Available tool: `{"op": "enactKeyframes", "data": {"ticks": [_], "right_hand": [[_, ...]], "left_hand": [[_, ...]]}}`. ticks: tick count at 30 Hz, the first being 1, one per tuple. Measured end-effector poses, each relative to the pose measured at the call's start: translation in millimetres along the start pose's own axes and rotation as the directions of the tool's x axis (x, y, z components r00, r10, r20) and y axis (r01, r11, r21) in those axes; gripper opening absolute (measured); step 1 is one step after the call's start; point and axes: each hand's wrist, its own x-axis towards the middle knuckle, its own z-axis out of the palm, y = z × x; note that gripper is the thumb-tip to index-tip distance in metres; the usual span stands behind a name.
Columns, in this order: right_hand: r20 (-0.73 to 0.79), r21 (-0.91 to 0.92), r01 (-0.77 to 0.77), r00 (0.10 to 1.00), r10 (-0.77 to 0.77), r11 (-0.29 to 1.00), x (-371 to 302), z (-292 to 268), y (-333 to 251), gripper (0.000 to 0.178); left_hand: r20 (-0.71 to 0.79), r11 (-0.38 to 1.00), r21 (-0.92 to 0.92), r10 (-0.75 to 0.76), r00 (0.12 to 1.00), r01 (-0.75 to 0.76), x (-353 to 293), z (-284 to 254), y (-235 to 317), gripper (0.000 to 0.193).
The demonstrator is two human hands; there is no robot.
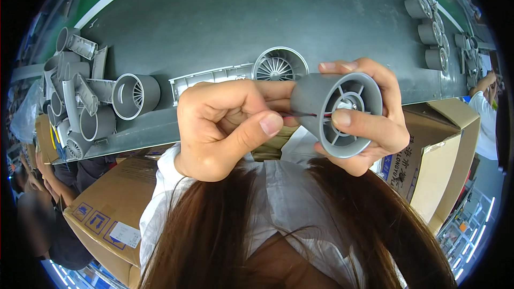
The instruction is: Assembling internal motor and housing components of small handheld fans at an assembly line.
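The grey tube [313, 93] is up in the air, just in front of the person's chest, by the near edge of the dark table [214, 27]. The right hand [393, 120] is wrapped around it and holds it tight. Its fingers go over the far side, and its thumb reaches in at the open end, by the round hub [347, 101] with spokes around it

The left hand [219, 128] pinches thin red and dark wires [302, 115] between its thumb and a finger. The wires run to the right, past the side of the tube, to the right thumb. The tube's long way goes mostly left to right, with the spoked end facing right and a bit up. So the tube lies just right of the left hand, and the right hand is the nearer one, since it touches it

Behind the hands, a cup with fins [280, 64] and a long grey tray [209, 76] sit near the table's near edge. A heap of grey parts [75, 69] fills the left end. More grey tubes [428, 33] stand near the far edge, over on the right
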Motion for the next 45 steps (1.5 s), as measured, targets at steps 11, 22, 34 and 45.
{"op": "enactKeyframes", "data": {"ticks": [11,22,34,45], "right_hand": [[0.07,-0.158,0.043,0.997,-0.032,0.986,6.8,3.6,-21.8,0.034],[0.27,-0.184,-0.009,0.961,0.06,0.983,7.7,-7.1,-26.0,0.057],[-0.017,-0.545,0.016,0.999,-0.031,0.838,21.4,15.7,-15.1,0.036],[-0.075,-0.634,-0.34,0.921,0.382,0.695,44.0,29.5,-42.5,0.028]], "left_hand": [[0.002,0.744,0.639,0.253,0.967,-0.196,-1.2,5.8,-0.6,0.017],[0.024,0.521,0.838,0.26,0.965,-0.161,-16.9,-4.1,4.9,0.011],[0.115,-0.044,0.993,0.372,0.921,-0.106,-10.8,-32.0,-10.2,0.049],[0.091,0.058,0.989,0.482,0.872,-0.135,-10.3,-19.8,-30.7,0.044]]}}
